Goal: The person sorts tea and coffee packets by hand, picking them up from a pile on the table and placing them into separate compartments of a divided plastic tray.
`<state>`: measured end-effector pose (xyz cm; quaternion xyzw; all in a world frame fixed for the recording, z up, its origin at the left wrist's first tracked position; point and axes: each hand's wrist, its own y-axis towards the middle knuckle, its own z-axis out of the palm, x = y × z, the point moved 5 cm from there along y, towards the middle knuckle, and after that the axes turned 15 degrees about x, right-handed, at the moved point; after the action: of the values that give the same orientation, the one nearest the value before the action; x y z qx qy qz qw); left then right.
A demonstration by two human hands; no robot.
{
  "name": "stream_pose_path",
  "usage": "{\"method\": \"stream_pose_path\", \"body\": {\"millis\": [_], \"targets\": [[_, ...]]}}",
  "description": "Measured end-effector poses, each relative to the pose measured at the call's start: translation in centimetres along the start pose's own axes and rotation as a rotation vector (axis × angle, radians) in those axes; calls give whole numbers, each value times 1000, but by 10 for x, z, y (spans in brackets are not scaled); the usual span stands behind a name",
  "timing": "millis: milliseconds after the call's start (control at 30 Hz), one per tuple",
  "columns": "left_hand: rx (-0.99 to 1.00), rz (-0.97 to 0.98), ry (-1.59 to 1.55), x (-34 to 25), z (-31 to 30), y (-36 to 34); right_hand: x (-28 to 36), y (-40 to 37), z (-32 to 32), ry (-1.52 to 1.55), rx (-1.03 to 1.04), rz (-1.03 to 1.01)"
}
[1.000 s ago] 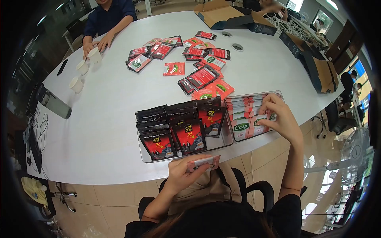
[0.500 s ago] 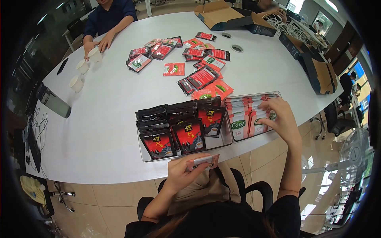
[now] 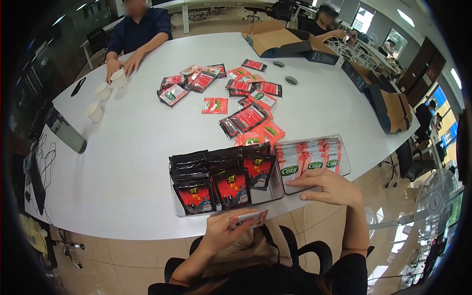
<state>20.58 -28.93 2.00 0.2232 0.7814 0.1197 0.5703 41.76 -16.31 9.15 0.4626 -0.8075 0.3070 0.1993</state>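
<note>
My left hand (image 3: 222,232) is closed on a small pink and white packet (image 3: 248,219) just below the table's front edge. At the right, my right hand (image 3: 329,188) hovers at the front of a clear tray of Cozy packets (image 3: 315,166), fingers apart, its fingertips by the front left packet; whether they touch it is unclear. Left of that tray stands a clear tray (image 3: 266,197) with rows of black and red G7 coffee packets (image 3: 231,188), just beyond my left hand.
Loose packets (image 3: 248,117) lie scattered mid-table. Paper cups (image 3: 95,112), a bottle (image 3: 66,130) and a phone (image 3: 78,86) are at left, near a seated person (image 3: 140,37). Open cardboard boxes (image 3: 278,42) and cables (image 3: 361,53) are at the back right.
My right hand has moved down and left from the back right of the Cozy packets to the tray's front. The view has tilted up. My left hand still holds its packet.
</note>
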Motion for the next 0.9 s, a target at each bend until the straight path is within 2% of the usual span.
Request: {"method": "stream_pose_path", "body": {"millis": [300, 400, 600, 700, 800, 900], "targets": [[15, 40, -27, -2, -2, 3, 3, 7, -8, 5, -6, -2], [34, -59, -43, -2, -1, 2, -1, 7, -7, 27, 13, 20], [8, 2, 7, -3, -1, 1, 3, 1, -6, 52, -8, 47], [-28, 62, 71, -4, -1, 1, 2, -2, -4, 67, -43, 39], [10, 10, 59, -4, -1, 1, 4, -6, -2, 77, -108, 12], [83, -34, 73, -4, 1, 2, 10, -13, -2, 74, -289, 15]]}}
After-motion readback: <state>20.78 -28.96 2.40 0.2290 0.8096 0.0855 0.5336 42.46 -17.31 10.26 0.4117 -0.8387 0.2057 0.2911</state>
